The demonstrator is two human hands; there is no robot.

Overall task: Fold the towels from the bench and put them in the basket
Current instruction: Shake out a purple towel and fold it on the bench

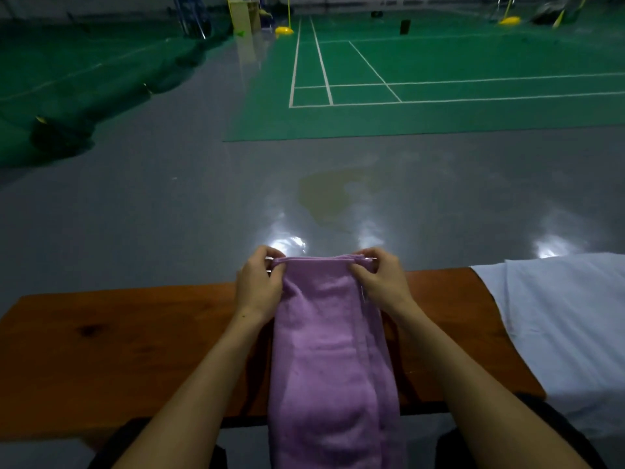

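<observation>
At the centre of the wooden worktop (135, 350), a purple towel (324, 350) lies folded into a long narrow strip that runs from the far edge of the worktop across it and hangs over the near edge toward the viewer. No basket or other container appears in the view. The far end of the towel is raised just past the far edge, where its layered hems are gathered into a straight line. The left hand (258, 286) pinches the left far corner of the towel, thumb and curled fingers closed on the hem; the right hand (380, 282) pinches the right far corner in the same way. Both forearms extend from the near edge, one on each side of the strip, so the towel lies between them. Left of the towel, the brown worktop surface is bare to its rounded left end. On the right, a white cloth (558, 326) covers the right end of the worktop, near the purple towel but apart from it, and falls over the near edge. Beyond the far edge lies a grey glossy floor (169, 214) with light reflections, and farther off a green badminton court (439, 62) marked with white lines.
</observation>
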